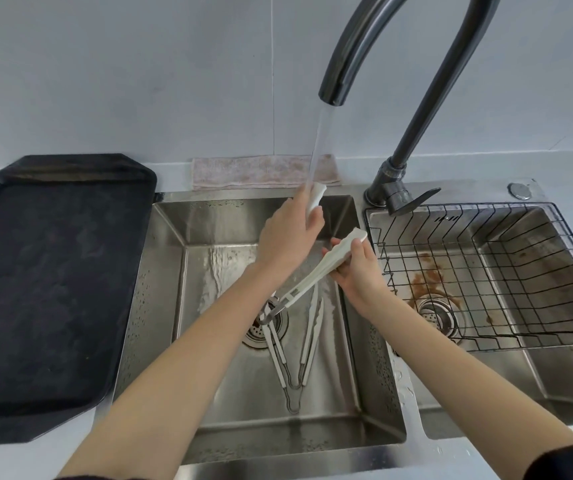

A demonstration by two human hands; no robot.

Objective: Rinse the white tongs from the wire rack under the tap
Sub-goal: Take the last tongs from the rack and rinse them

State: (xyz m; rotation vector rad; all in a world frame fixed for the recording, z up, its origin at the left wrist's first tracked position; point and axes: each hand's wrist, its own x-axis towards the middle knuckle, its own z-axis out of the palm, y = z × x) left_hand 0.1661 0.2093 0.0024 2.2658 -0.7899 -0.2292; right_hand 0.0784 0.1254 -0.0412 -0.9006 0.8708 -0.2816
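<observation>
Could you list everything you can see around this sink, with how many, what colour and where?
White tongs: one pair, white, held open over the left basin, one tip under the water stream.
Second tongs: one pair, white with metal hinge, lying on the floor of the left basin.
Tap: one, dark grey, arching over the sink, water running.
Left basin: one, steel, wet.
Right basin: one, steel, brown stains near its drain.
Wire rack: one, black, sitting in the right basin.
Tray: one, black, on the counter at left.
Cloth: one, pinkish, folded behind the left basin.
Left hand: holds the upper arm of the white tongs.
Right hand: holds the other arm.
</observation>
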